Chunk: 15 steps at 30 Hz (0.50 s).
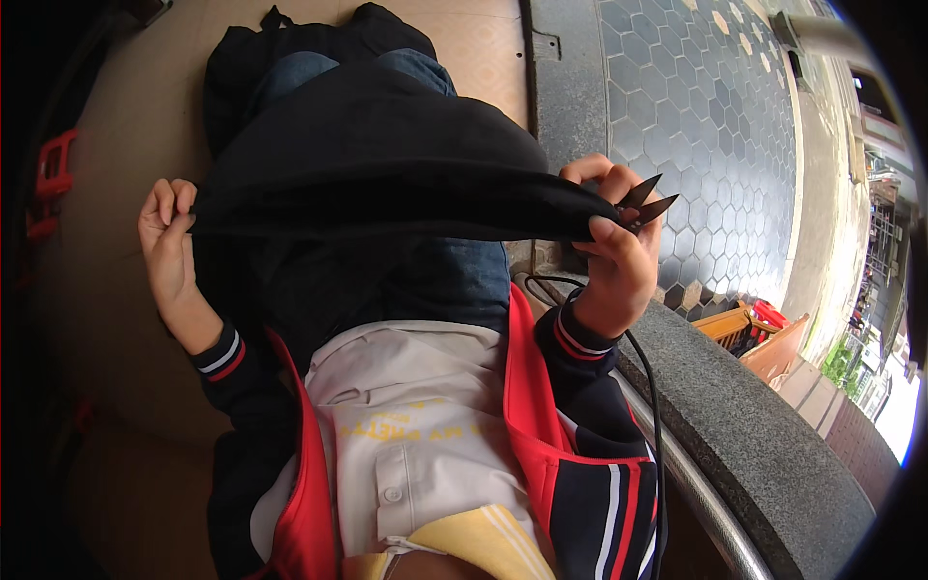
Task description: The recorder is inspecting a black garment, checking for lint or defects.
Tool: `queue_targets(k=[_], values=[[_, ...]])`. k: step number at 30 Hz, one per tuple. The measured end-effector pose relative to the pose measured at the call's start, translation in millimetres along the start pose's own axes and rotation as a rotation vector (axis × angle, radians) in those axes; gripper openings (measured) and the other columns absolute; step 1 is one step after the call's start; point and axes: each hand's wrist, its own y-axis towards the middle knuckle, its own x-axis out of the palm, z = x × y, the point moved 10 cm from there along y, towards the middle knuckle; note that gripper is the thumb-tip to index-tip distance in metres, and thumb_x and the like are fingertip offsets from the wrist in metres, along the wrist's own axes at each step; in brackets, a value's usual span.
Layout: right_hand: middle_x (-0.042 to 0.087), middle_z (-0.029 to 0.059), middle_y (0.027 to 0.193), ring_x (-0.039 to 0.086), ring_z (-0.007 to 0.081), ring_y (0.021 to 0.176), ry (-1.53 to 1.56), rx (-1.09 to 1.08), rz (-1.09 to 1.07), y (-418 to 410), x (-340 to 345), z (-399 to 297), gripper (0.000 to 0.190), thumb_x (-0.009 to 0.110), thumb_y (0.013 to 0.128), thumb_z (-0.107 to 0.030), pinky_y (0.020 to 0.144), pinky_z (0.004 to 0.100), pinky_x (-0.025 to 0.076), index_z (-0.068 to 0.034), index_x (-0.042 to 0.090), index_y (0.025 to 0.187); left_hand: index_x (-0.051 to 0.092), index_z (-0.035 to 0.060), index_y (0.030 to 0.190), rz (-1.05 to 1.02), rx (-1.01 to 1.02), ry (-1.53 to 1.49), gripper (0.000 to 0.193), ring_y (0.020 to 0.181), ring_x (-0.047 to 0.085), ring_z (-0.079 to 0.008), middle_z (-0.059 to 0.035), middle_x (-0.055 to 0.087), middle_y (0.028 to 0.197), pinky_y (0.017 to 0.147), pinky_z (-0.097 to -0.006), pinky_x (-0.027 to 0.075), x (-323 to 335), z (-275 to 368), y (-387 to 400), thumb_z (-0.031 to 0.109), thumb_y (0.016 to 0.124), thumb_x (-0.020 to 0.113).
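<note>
Black fabric (391,196) is stretched between my two hands, above my lap. Its near edge runs almost straight across, and the rest drapes away over my knees. My left hand (170,232) pinches the left corner between thumb and fingers. On the other side, my right hand (620,246) grips the right end with thumb and fingers. Small thread snips (649,203) are also tucked in the right hand, their two dark blades apart and pointing right, away from the cloth. The handle part of the snips is hidden by the fingers.
More dark cloth (319,32) lies beyond my jeans-covered knees. On my right runs a stone ledge (725,406) with a metal rail (696,471) and a black cable (649,370). Hexagonal paving (674,130) lies outside. Red plastic objects (54,167) stand at left.
</note>
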Motion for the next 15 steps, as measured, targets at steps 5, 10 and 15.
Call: queue_targets(k=[5, 10, 15], values=[[0.058, 0.0143, 0.086, 0.040, 0.0047, 0.055, -0.019, -0.011, 0.022, -1.8, -2.0, -0.8, 0.015, 0.054, 0.061, -0.007, 0.050, 0.0194, 0.030, -0.002, 0.040, 0.060, 0.042, 0.0045, 0.077, 0.359, 0.065, 0.076, 0.022, 0.084, 0.041, -0.0122, -0.0056, 0.045, 0.084, 0.082, -0.0215, 0.031, 1.9, 31.9, -8.1, -0.015, 0.066, 0.042], [0.058, 0.0126, 0.086, 0.037, 0.0035, 0.054, -0.109, -0.059, -0.010, -5.1, 13.5, -12.4, 0.012, 0.052, 0.060, -0.002, 0.049, 0.0183, 0.027, -0.001, 0.039, 0.059, 0.055, 0.0019, 0.087, -0.049, 0.552, 0.578, 0.022, 0.086, 0.050, -0.0174, -0.0090, 0.054, 0.092, 0.080, -0.0260, 0.038, 167.8, 114.0, -15.7, -0.005, 0.068, 0.063], [0.057, 0.0119, 0.084, 0.031, 0.0036, 0.053, -0.196, -0.131, -0.072, -5.7, 27.1, -18.5, 0.015, 0.051, 0.057, 0.000, 0.047, 0.0201, 0.024, 0.000, 0.036, 0.057, 0.060, 0.0031, 0.088, -0.222, 0.538, 0.415, 0.030, 0.076, 0.055, -0.0211, -0.0093, 0.058, 0.087, 0.067, -0.0277, 0.045, 231.5, 118.4, -14.9, 0.007, 0.063, 0.075]])
